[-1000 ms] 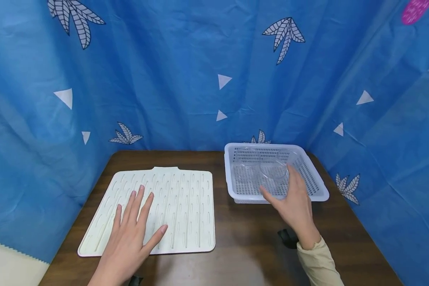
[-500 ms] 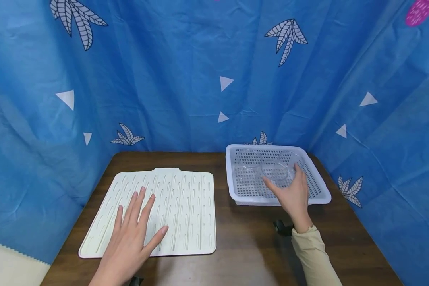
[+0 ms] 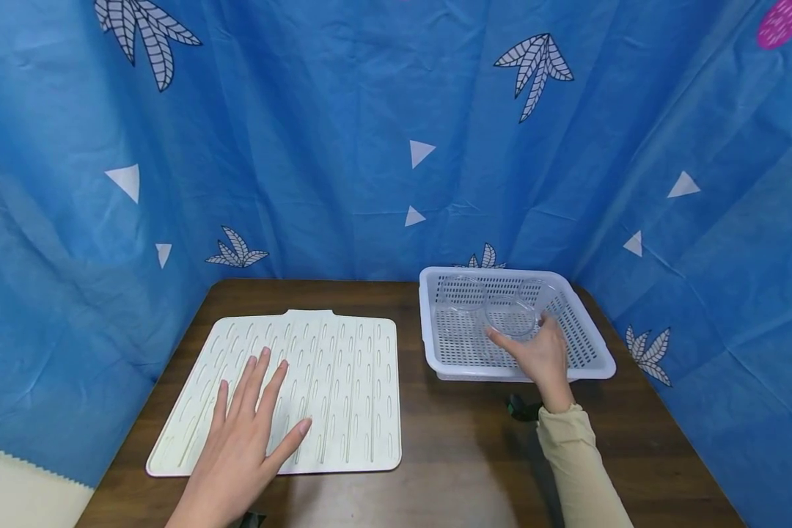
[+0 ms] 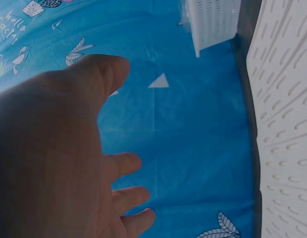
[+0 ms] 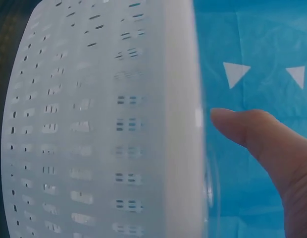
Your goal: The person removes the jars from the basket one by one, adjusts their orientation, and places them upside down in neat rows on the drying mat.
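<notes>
A white slotted plastic basket (image 3: 600, 367) stands at the back right of the table. In it are three clear round-rimmed cups, one of them a front cup (image 3: 510, 317). My right hand (image 3: 546, 356) reaches over the basket's near rim, thumb and fingers spread at either side of that cup's rim. From the right wrist, the thumb (image 5: 257, 129) shows straight above the basket edge, with the other fingers hidden. My left hand (image 3: 234, 447), fingers spread, is over the near part of a white ridged mat (image 3: 343, 381) and holds nothing.
A brown wooden table (image 3: 449, 455) carries both the mat and the basket. Blue patterned curtain (image 3: 343, 147) hangs behind the table and along both sides. Dark wood shows between mat and basket.
My right hand has shifted slightly down and closer to the front cup, its fingertips nearer the rim. The left hand stays in place. The head view has shifted a little.
</notes>
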### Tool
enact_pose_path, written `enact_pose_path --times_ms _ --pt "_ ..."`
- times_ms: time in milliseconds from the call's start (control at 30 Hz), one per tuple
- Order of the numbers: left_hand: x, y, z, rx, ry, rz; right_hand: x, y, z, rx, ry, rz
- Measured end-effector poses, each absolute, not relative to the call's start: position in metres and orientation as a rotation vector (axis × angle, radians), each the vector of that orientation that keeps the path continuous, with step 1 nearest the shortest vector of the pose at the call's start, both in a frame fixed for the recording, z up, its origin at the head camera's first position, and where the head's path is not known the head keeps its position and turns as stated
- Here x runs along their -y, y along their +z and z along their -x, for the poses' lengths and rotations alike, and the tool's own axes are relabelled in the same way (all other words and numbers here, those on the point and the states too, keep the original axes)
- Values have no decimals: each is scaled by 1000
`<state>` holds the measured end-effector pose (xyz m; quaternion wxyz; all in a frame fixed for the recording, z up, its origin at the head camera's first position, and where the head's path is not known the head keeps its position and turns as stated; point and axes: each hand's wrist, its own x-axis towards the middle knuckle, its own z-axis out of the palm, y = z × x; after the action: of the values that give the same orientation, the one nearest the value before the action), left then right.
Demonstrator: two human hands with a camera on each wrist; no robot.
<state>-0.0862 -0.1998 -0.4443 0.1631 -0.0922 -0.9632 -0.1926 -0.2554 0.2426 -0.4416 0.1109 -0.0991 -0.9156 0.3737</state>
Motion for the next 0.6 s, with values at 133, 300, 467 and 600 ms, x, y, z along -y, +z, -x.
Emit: enact_pose_path --times_ms 133,300,467,600 --pt "200 -445 87 2751 -552 263 -243 -443 261 2726 1120 296" --pt "200 -445 88 2747 -560 263 -244 -443 268 2761 1144 298" --pt "201 -447 90 2744 -556 269 -245 -443 274 2817 1159 319" --pt "202 -447 92 2757 -544 262 -245 -446 278 2798 1197 341"
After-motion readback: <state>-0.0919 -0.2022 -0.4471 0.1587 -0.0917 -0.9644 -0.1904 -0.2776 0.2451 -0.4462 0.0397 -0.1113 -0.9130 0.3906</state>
